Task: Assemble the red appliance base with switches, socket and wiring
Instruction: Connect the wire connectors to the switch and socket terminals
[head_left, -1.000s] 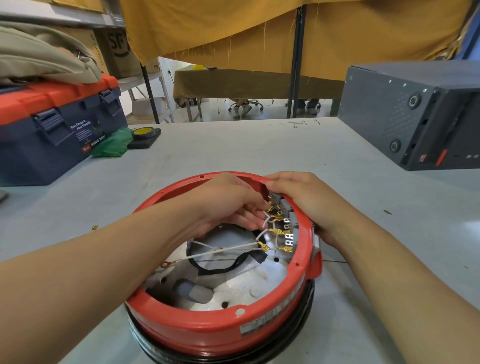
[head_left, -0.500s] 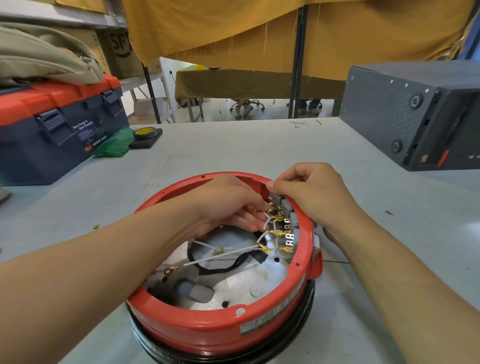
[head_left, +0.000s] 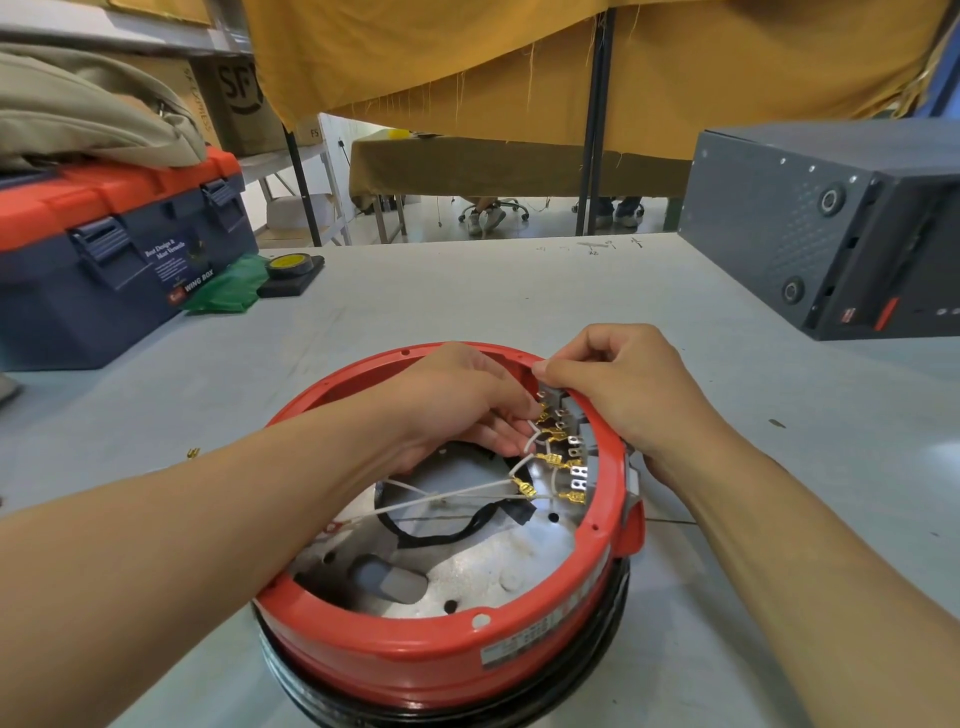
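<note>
A: Red plastic, round and open-topped: the appliance base (head_left: 441, 654) sits on the grey table (head_left: 467, 301), just in front of the person, on a black ring.

B: And the hands?

A: The left hand (head_left: 457, 400) reaches inside the base, fingers curled, pinching a white wire (head_left: 530, 441) by its brass terminal (head_left: 543, 414) at the switch block (head_left: 563, 415) on the right inner wall. The right hand (head_left: 618, 395) lies over the rim there, fingers bent, thumb and forefinger pressed on the grey switch housing at the top edge.

B: What else lies inside?

A: More white wires with brass terminals, a black cable (head_left: 441, 535) looped on the metal floor (head_left: 467, 571).

B: Around it?

A: A blue and orange toolbox (head_left: 114, 260) far left with a beige bag (head_left: 88, 114) on it, a roll of tape (head_left: 289, 265) beside it, and a dark grey case (head_left: 831, 218) far right.
</note>
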